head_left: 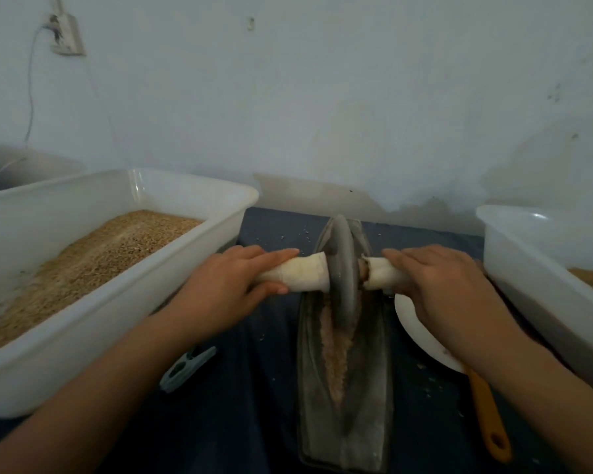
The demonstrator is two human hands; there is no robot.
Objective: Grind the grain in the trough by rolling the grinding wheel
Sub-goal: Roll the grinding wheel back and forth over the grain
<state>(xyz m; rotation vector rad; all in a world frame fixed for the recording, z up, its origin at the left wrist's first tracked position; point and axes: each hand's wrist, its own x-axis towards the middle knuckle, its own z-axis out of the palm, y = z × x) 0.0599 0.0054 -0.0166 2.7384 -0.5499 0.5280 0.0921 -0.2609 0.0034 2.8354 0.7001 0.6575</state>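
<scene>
A long, narrow metal trough [374, 388] lies lengthwise in front of me on a dark cloth. A line of crushed tan grain [336, 357] fills its groove. The grey disc-shaped grinding wheel [343, 268] stands upright in the far half of the trough. A cloth-wrapped axle handle [305, 275] sticks out on each side of the wheel. My left hand [233, 285] rests over and grips the left handle. My right hand [439, 278] presses palm-down on the right handle, fingers wrapped around it.
A large white plastic tub [83, 330] of whole grain sits at the left. Another white tub [545, 285] stands at the right. A white plate [421, 333] and an orange-handled tool [486, 415] lie right of the trough; a grey clip [187, 367] lies left of it.
</scene>
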